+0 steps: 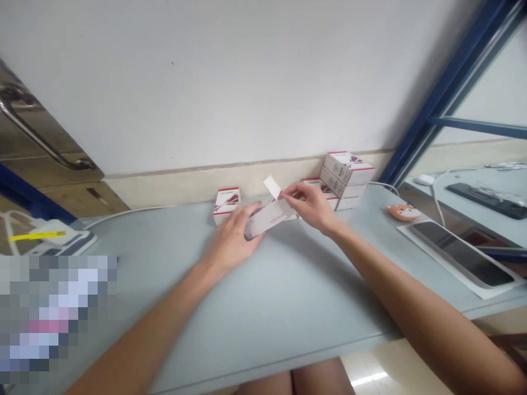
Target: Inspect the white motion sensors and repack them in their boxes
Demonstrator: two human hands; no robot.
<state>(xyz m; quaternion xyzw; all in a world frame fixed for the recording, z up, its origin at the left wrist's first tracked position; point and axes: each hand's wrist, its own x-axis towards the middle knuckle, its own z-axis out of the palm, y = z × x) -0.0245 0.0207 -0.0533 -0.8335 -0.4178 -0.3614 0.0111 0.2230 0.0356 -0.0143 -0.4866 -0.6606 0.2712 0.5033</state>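
Note:
A small white cardboard box is held just above the desk, lying on its side with an end flap standing up. My left hand wraps round its near left end, thumb below and fingers over the top. At the far right end, the thumb and index finger of my right hand pinch together at the flap edge; the exact spot is partly hidden. Behind my left hand stands a white and red box. Beyond my right hand is a stack of several similar boxes.
A grey desk runs along the wall. At right lie an orange mouse and a black phone-like slab on a white sheet. A power strip with cables sits at left, near a blurred-out item. A blue-framed mirror stands at right.

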